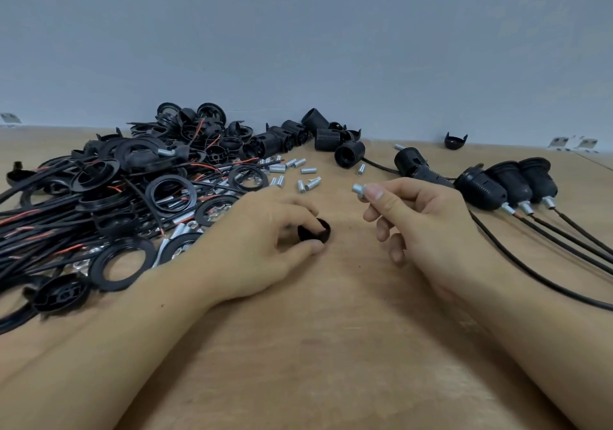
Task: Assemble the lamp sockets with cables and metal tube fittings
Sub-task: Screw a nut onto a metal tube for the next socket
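Your two forearms lie nearest, stretched out over the bare wooden table (315, 363), and each ends in a busy hand. Your left hand (265, 240) curls its fingertips and thumb round a small black cap (315, 230) that sits on the table, gripping it from above. Your right hand (421, 220) hovers clear of the surface and pinches a short metal tube (359, 189) between thumb and forefinger, the other fingers loosely bent. You seem to be at the start of a fresh unit: joining tube to cap. The next move probably calls for lifting the cap, turning its centre hole toward the tube, and seating the tube squarely (whether the hole faces up is hidden by your fingers). More loose tubes (292, 172) lie scattered just beyond your hands, with black sockets (298, 136) behind them. To your left sprawls the heap of cables and rings (99, 204). On your right, the finished lamps (507, 185) rest in a row with their cables trailing toward you.
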The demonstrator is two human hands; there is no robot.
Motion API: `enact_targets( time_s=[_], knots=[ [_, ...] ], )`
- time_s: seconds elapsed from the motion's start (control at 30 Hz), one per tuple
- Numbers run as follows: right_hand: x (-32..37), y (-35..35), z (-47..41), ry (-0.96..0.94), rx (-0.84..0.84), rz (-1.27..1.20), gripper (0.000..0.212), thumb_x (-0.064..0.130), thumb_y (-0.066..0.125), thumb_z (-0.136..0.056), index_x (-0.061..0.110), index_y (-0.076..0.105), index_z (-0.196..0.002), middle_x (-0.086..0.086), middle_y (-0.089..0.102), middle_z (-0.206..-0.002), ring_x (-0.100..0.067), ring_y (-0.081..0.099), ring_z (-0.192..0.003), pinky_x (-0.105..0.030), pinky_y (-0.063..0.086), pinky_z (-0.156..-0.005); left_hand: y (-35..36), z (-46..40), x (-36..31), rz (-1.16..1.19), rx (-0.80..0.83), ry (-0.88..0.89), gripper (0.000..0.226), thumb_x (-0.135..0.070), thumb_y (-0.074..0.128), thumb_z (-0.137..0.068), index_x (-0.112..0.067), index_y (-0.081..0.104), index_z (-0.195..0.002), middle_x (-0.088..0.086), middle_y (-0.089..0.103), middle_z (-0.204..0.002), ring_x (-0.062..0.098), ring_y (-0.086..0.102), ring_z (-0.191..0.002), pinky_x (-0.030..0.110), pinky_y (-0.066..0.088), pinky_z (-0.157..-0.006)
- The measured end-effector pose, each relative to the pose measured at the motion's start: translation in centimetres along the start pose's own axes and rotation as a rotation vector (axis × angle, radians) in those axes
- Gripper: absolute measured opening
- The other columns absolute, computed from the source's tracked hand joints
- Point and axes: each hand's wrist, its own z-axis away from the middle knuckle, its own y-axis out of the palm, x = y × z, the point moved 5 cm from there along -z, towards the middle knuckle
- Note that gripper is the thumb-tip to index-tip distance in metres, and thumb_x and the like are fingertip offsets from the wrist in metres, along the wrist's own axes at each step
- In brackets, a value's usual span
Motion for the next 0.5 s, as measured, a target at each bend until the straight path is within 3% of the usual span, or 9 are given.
enact_targets(
  time_s=[0.07,0.13,0.23,0.37,0.43,0.5],
  knots=[
    [0.2,-0.1,0.1,-0.036,0.008,-0.018,0.01,0.022,0.07,-0.088,0.016,0.074,-0.081,-0.004,0.07,-0.074,-0.019,0.054,-0.053,-0.026,0.04,-0.039,-0.9,-0.3,0.1,0.243,-0.176,-0.105,0.011,-0.014,0.08,-0.08,-0.022,0.077,-0.086,-0.009,0.074,-0.097,0.003,0.064,-0.084,0.021,0.05,-0.079],
    [0.8,0.0,0.3,-0.095,0.034,-0.036,0.004,0.016,0.072,-0.085,0.016,0.074,-0.088,-0.005,0.071,-0.077,-0.015,0.059,-0.057,-0.025,0.043,-0.041,-1.3,-0.3,1.1,0.647,-0.297,-0.273,0.018,-0.013,0.081,-0.078,-0.02,0.073,-0.092,-0.004,0.075,-0.094,0.011,0.07,-0.083,0.021,0.056,-0.076],
    [1.6,0.5,0.8,-0.177,0.074,-0.051,0.012,0.01,0.074,-0.082,0.016,0.074,-0.092,-0.003,0.07,-0.076,-0.013,0.06,-0.058,-0.023,0.045,-0.042,-0.5,-0.4,1.3,0.976,-0.206,-0.365,0.036,-0.018,0.073,-0.079,-0.014,0.066,-0.114,0.009,0.075,-0.104,0.028,0.071,-0.098,0.042,0.057,-0.088],
    [2.0,0.4,1.0,-0.244,0.052,-0.03,0.013,0.007,0.074,-0.081,0.016,0.075,-0.09,-0.008,0.069,-0.074,-0.019,0.059,-0.054,-0.025,0.046,-0.041,0.3,-0.4,0.6,1.071,-0.129,-0.322,0.033,-0.016,0.069,-0.085,-0.012,0.068,-0.117,0.015,0.071,-0.112,0.033,0.068,-0.106,0.04,0.055,-0.092],
    [2.1,0.2,1.2,-0.28,0.026,0.048,0.013,0.012,0.076,-0.081,0.021,0.076,-0.09,-0.008,0.069,-0.073,-0.032,0.057,-0.052,-0.03,0.048,-0.042,0.5,-0.3,0.7,1.074,-0.121,-0.333,0.033,-0.019,0.071,-0.086,-0.011,0.068,-0.117,0.016,0.072,-0.11,0.033,0.07,-0.099,0.035,0.056,-0.087],
    [2.4,0.2,1.5,-0.347,-0.002,0.173,0.014,0.017,0.077,-0.08,0.026,0.076,-0.091,-0.002,0.069,-0.075,-0.035,0.055,-0.05,-0.038,0.049,-0.043,0.5,-0.2,0.7,1.072,-0.122,-0.353,0.035,-0.023,0.067,-0.082,-0.011,0.07,-0.115,0.019,0.072,-0.104,0.028,0.07,-0.085,0.03,0.056,-0.078]
  ],
)
